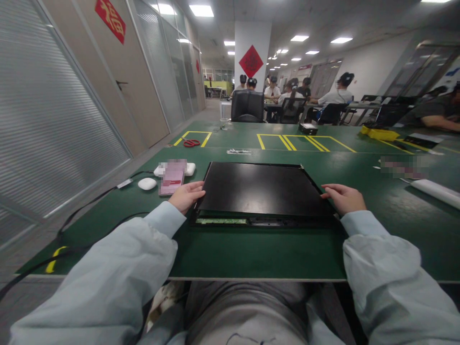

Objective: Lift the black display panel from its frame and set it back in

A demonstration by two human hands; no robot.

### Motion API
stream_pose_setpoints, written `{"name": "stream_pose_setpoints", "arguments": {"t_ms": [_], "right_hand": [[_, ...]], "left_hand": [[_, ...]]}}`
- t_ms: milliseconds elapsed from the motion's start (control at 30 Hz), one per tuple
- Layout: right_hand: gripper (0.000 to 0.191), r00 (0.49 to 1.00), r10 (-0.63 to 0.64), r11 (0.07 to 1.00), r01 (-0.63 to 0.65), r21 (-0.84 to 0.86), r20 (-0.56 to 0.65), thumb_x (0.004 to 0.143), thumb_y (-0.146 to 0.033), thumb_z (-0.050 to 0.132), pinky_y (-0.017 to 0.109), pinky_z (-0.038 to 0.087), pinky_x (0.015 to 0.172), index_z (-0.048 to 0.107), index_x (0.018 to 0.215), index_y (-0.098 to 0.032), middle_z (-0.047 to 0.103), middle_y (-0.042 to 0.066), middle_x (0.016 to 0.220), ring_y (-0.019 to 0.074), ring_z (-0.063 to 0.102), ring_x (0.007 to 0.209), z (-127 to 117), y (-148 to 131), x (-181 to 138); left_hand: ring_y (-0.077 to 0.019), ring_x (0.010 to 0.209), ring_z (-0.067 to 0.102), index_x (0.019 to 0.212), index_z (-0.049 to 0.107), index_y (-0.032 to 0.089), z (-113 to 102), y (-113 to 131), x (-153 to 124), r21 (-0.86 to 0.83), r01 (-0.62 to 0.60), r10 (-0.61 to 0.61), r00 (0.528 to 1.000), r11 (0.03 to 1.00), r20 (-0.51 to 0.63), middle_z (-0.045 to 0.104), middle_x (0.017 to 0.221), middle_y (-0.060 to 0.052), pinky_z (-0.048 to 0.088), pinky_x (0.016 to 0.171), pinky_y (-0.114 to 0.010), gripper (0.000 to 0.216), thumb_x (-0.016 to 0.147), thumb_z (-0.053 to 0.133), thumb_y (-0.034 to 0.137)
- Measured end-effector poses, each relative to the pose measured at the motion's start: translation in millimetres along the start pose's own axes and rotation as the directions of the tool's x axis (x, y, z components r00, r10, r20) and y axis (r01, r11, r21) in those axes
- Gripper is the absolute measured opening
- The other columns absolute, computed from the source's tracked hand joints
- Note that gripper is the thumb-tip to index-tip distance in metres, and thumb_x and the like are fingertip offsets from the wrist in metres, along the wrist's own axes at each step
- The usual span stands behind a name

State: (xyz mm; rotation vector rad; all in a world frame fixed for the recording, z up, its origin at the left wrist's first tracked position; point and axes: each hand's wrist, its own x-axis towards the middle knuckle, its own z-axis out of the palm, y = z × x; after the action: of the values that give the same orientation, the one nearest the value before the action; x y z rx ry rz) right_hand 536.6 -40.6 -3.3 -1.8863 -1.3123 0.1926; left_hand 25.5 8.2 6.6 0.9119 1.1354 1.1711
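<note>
A flat black LCD screen panel (257, 189) lies in front of me in a thin black frame (298, 223). Along the near side, a narrow green circuit board strip (222, 221) shows in the gap between panel and frame. My left hand (187, 195) holds the panel's left edge, thumb and fingers closed on it. At the opposite edge, my right hand (345, 197) has its fingertips pinched on the panel's right side. The undersides of the edges and some fingertips are hidden.
Left of the panel lie a pink phone (173, 177), a white rounded case (147, 184) and a black cable (104, 194). Red scissors (191, 143) rest farther back. A white roll (436, 191) and a yellow object (380, 133) are at the right. Several people sit beyond the green table (258, 258).
</note>
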Motion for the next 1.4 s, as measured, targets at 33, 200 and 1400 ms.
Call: {"name": "stream_pose_setpoints", "arguments": {"t_ms": [33,200,1400], "right_hand": [[0.03,1.0,-0.002,1.0,0.002,-0.003,0.0,0.078,-0.042,0.065,0.035,0.054,0.069,0.084,0.094,-0.025,0.08,0.004,0.073,0.0267,0.074,0.081,-0.7,0.7,0.7],[0.035,0.998,0.055,0.991,-0.053,0.12,-0.012,0.077,-0.044,0.064,0.031,0.05,0.054,0.084,0.098,-0.024,0.084,0.006,0.09,0.0174,0.064,0.055,0.0,7.8,3.1],[0.033,0.966,-0.113,0.98,0.147,-0.131,0.233,0.066,-0.046,0.072,0.055,0.043,0.121,0.085,0.091,-0.028,0.079,0.009,0.118,0.0378,0.066,0.13,25.2,55.0,31.9]], "left_hand": [[-0.0205,0.086,0.082,0.098,0.075,0.013,-0.2,-0.2,0.1,0.003,-0.001,0.001,1.0,1.0,-0.003,0.085,0.089,-0.007,0.065,0.086,-0.029,0.041,0.064,0.08,-0.009],[-0.0231,0.091,0.082,0.101,0.075,0.013,-2.8,-1.5,2.0,0.021,0.001,-0.001,1.0,1.0,-0.006,0.085,0.092,-0.008,0.066,0.09,-0.033,0.045,0.063,0.083,-0.007],[-0.0362,0.113,0.075,0.101,0.081,0.015,-3.5,4.1,8.7,0.21,-0.168,0.172,0.985,0.963,-0.004,0.082,0.107,-0.012,0.056,0.106,-0.049,0.05,0.052,0.091,0.018]]}}
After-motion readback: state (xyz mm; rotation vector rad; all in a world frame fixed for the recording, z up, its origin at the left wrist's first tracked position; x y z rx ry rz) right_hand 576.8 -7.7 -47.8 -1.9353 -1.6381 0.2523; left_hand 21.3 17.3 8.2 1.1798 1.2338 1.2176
